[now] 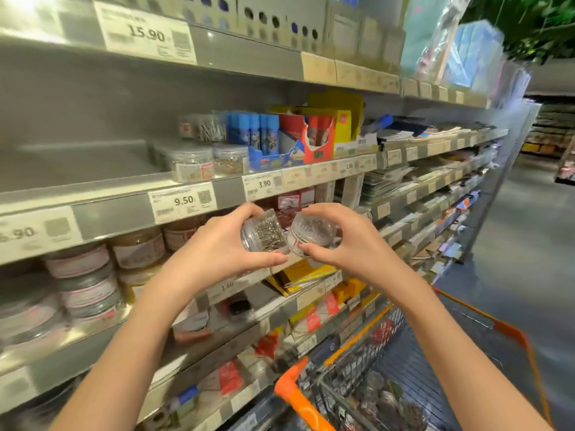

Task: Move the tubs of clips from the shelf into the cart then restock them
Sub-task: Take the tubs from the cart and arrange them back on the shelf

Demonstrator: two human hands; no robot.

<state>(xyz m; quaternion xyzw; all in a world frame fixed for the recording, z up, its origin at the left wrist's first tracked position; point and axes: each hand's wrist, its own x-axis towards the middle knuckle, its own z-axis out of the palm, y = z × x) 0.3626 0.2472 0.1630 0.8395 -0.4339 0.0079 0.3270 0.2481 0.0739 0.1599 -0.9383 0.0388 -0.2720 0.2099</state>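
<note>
Lying tilted and touching side by side, the left tub (263,230) and right tub (312,233) were each held by a curled grip, left hand (228,244) and right hand (345,241), just below the half-empty shelf (93,169) and above the cart (357,368).

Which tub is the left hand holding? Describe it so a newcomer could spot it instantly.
Start at the grey shelf edge with the 9.50 price tag; just below and right of it two hands meet in mid-air. The left hand grips a clear round tub tipped on its side. Unlike the tub in the right hand, which shows its clear lid, this one shows a heap of silvery metal clips.
</note>
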